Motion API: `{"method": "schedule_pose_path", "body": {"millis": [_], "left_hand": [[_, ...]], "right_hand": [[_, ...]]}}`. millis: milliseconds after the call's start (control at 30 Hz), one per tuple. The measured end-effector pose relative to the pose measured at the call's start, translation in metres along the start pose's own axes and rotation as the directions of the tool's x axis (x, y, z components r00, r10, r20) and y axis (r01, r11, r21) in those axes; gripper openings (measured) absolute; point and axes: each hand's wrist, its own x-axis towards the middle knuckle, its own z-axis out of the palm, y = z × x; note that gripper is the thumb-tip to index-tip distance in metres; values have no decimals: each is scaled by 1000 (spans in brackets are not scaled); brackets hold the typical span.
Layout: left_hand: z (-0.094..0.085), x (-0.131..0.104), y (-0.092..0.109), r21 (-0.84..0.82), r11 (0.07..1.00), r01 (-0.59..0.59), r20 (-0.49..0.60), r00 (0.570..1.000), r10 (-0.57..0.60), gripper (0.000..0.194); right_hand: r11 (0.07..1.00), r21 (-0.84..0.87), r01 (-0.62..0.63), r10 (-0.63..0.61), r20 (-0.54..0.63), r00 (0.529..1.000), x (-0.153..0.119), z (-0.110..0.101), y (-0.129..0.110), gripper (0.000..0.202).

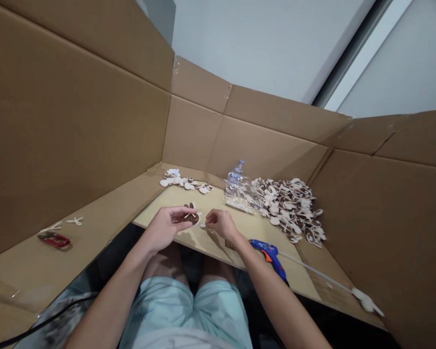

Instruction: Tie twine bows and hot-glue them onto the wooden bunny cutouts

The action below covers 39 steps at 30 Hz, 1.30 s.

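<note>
Over the front edge of the pale wooden board (167, 199), my left hand (168, 224) pinches a brown and white bunny-shaped piece (193, 218) between thumb and fingers. Just right of it, my right hand (221, 225) has its fingertips closed on a small white piece (203, 225), too small to make out well. A narrow gap separates the two hands. To the right of my right wrist lies a blue glue gun (271, 254) with an orange trigger.
A large heap of brown and white pieces (290, 206) fills the back right, beside a clear plastic bag (240, 196). More white pieces (181, 182) lie at the back left. Red pliers (54, 239) rest on cardboard at the left. Cardboard walls (269, 145) surround the board.
</note>
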Motion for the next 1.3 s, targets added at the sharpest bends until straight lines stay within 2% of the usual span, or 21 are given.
{"method": "schedule_pose_path", "body": {"millis": [100,200,300,433,633,900,1100,1300], "left_hand": [[0,0,-1,4,1000,0,3,1000,0,33],[-1,0,-2,6,1000,-6,7,1000,6,33],[-1,1,-2,1,1000,-2,12,1000,2,33],[-1,0,-1,-2,1000,-13,23,1000,13,33],[5,-6,6,-39,999,-30,75,997,32,34],[16,-20,20,-93,994,-54,125,990,65,32],[24,-26,23,-138,989,-46,134,989,65,33],[27,-26,21,-98,994,-50,146,987,64,31]], "right_hand": [[999,27,20,-19,-36,999,-1,-2,0,3],[995,96,40,-35,-53,998,-3,-2,1,10],[980,197,39,-24,-79,997,-5,-2,-2,8],[937,347,36,20,-157,987,-17,-7,-14,12],[826,562,43,113,-239,964,-51,-13,-44,29],[640,750,168,174,-354,919,-97,-10,-83,22],[753,624,207,175,-494,852,-114,-12,-103,15],[766,598,236,160,-532,832,-114,-3,-105,10]]}}
